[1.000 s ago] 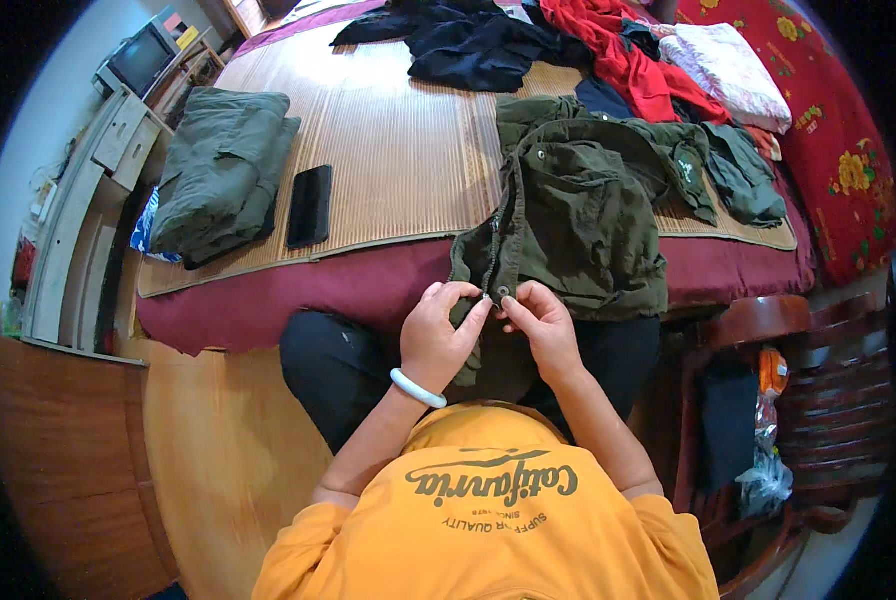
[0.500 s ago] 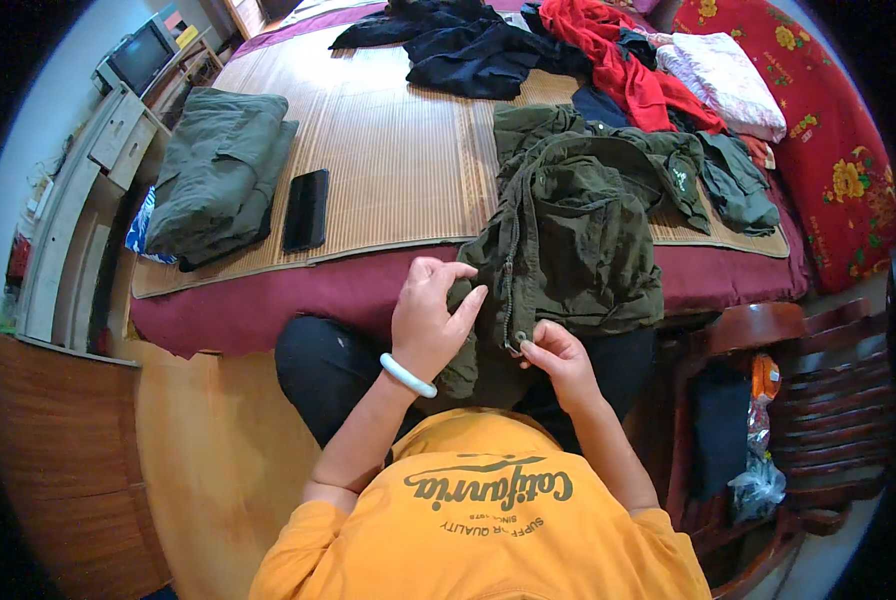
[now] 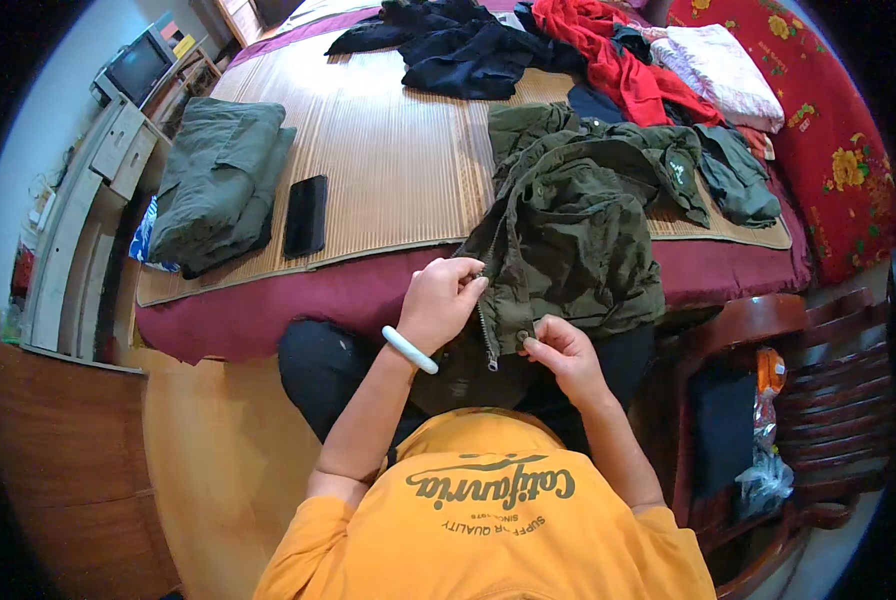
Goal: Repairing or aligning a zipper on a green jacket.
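A dark olive green jacket [image 3: 588, 230] lies bunched over the front edge of the bed, its lower part hanging toward my lap. My left hand [image 3: 442, 300], with a pale bangle at the wrist, pinches the jacket's front edge beside the metal zipper [image 3: 483, 325]. The zipper's lower end dangles free between my hands. At the hem, near a round snap button [image 3: 523, 337], my right hand [image 3: 566, 358] is closed on the cloth between thumb and fingers.
A folded green garment [image 3: 218, 185] and a black phone [image 3: 306, 216] lie on the bed mat [image 3: 388, 150] at left. Black clothes [image 3: 468, 55], a red garment [image 3: 623, 75] and a white folded quilt [image 3: 723, 75] are farther back. A wooden chair [image 3: 833, 400] stands at right.
My left hand has closed on the jacket's front edge; its fingers were spread before. The zipper edge has swung away from the right hand, which keeps its pinch on the hem.
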A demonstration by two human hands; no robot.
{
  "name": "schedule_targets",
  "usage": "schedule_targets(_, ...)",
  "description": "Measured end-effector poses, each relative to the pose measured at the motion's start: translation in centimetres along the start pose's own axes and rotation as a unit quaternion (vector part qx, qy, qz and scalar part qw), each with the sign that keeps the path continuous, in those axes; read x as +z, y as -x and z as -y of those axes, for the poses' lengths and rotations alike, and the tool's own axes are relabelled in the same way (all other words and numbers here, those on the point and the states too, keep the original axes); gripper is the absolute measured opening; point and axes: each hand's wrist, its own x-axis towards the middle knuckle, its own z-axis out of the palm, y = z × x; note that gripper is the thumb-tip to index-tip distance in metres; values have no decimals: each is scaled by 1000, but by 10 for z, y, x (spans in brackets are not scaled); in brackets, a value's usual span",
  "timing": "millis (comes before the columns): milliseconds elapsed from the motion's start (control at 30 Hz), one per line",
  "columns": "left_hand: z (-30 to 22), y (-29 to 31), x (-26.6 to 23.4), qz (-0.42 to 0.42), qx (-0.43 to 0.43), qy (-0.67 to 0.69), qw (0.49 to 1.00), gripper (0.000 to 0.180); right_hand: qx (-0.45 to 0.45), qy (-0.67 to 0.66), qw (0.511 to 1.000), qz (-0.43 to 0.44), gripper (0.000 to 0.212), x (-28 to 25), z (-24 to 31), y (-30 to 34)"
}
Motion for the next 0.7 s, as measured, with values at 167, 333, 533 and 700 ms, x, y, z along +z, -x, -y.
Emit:
schedule_targets(167, 1, 6, -4, 31, -55, 112, 992, 24, 23, 29, 998, -47, 13, 11, 12, -13)
schedule_targets(333, -20, 12, -9, 25, -21, 42, 999, 22, -35, 230, 959, -162, 34, 21, 39, -47)
schedule_targets(533, -34, 18, 3, -60, 105, -89, 989, 11, -75, 362, 915, -162, 37, 17, 35, -78)
schedule_targets(700, -36, 22, 9, -46, 35, -56, 997, 26, -51, 18, 988, -141, 19, 7, 12, -78)
